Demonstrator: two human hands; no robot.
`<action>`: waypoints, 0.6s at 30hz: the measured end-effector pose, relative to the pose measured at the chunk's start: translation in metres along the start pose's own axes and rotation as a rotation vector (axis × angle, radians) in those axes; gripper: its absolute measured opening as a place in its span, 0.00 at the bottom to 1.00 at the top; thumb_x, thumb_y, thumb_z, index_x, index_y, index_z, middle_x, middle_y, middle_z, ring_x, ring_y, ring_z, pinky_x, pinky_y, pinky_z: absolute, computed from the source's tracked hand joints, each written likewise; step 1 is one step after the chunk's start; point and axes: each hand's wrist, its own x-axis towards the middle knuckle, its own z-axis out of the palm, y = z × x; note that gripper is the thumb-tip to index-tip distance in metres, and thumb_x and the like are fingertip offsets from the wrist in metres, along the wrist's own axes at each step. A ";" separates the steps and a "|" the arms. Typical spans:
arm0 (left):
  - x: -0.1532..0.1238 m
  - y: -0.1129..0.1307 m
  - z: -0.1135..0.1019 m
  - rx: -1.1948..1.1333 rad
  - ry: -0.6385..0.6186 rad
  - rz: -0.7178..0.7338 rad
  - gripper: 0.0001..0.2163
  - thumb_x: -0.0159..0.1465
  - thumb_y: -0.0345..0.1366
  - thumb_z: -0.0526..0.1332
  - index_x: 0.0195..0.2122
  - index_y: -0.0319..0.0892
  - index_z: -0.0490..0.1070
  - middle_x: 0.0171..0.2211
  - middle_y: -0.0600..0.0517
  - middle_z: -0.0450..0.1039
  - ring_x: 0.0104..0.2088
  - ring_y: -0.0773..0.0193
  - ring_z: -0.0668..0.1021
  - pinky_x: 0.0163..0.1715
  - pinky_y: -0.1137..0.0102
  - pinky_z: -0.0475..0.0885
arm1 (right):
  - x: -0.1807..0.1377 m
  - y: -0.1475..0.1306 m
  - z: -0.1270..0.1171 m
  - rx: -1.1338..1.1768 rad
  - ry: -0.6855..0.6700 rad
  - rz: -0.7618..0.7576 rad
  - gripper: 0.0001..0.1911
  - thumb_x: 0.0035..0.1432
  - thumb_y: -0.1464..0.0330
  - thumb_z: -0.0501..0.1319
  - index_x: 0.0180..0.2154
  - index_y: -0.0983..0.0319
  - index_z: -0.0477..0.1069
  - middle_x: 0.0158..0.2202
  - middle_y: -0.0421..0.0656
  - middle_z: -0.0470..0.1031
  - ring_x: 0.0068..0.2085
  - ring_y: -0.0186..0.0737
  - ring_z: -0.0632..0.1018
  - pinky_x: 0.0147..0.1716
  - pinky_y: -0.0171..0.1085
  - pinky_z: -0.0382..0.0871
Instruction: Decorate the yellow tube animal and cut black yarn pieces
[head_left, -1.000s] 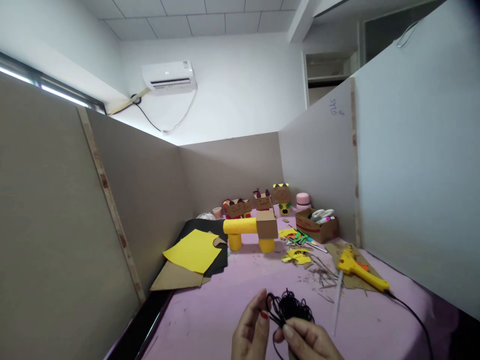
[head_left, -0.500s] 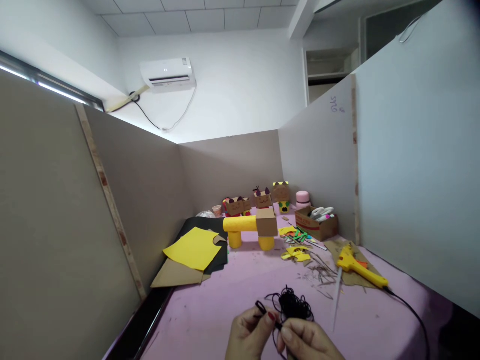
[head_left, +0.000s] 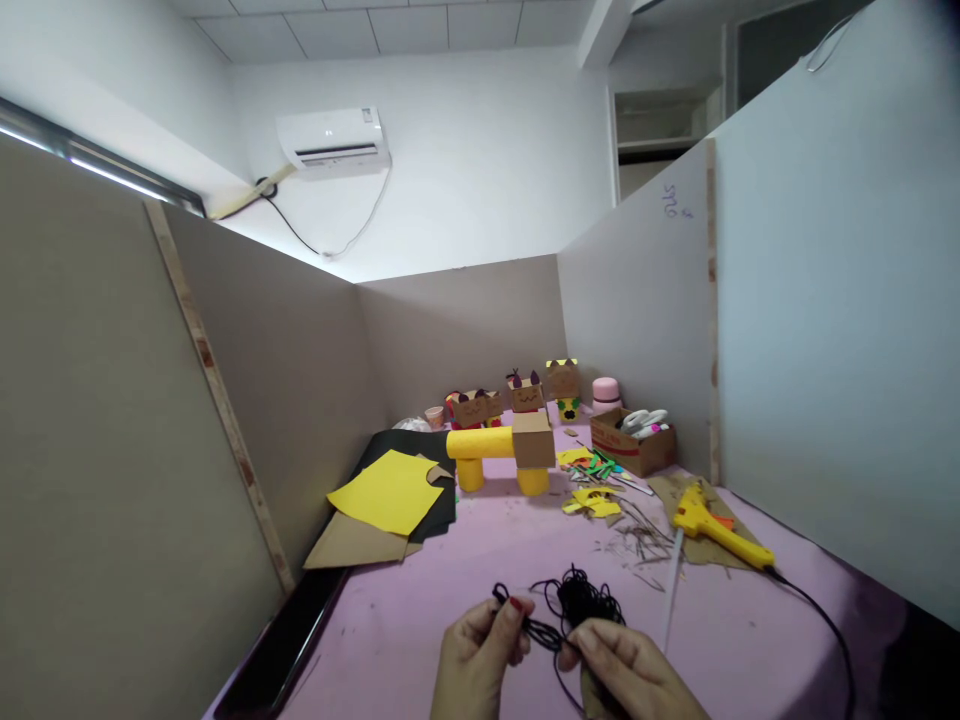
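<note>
A tangle of black string (head_left: 581, 600) lies on the pink table (head_left: 420, 640) just beyond my hands. My left hand (head_left: 476, 660) pinches one end of the string between thumb and fingers, a small loop sticking out to the left. My right hand (head_left: 630, 675) pinches the same strand a little to the right, close to the tangle. A short stretch of string runs between the two hands. Both hands are at the bottom of the view, their wrists cut off.
A yellow glue gun (head_left: 712, 535) with a black cord lies to the right on cardboard. Further back stand a yellow tube and cardboard figure (head_left: 510, 455), small box figures, paper scraps (head_left: 600, 500), a cardboard box (head_left: 634, 450). Yellow and black sheets (head_left: 390, 495) lie left. Partition walls enclose the table.
My left hand has drawn the string end out to the left, away from the right hand, stretching a short length between them. The view has tilted slightly.
</note>
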 end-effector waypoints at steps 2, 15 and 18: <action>0.001 -0.001 -0.001 -0.009 0.002 -0.007 0.22 0.40 0.55 0.71 0.21 0.38 0.77 0.14 0.57 0.61 0.20 0.69 0.61 0.25 0.73 0.58 | 0.000 -0.001 -0.002 -0.024 0.052 -0.020 0.34 0.47 0.38 0.56 0.33 0.64 0.70 0.19 0.36 0.67 0.16 0.25 0.59 0.17 0.30 0.47; -0.007 0.006 0.004 0.082 -0.107 0.038 0.19 0.44 0.52 0.70 0.16 0.40 0.75 0.15 0.56 0.64 0.22 0.68 0.63 0.26 0.74 0.58 | 0.003 -0.006 0.003 -0.049 -0.078 -0.020 0.31 0.44 0.40 0.60 0.28 0.63 0.66 0.18 0.35 0.66 0.16 0.25 0.59 0.15 0.28 0.48; -0.007 0.005 0.003 0.122 -0.114 0.052 0.20 0.45 0.54 0.69 0.18 0.39 0.77 0.16 0.54 0.66 0.23 0.68 0.64 0.26 0.74 0.59 | 0.002 -0.005 0.000 -0.048 -0.034 -0.022 0.30 0.45 0.41 0.61 0.27 0.63 0.66 0.17 0.34 0.65 0.16 0.24 0.59 0.16 0.28 0.48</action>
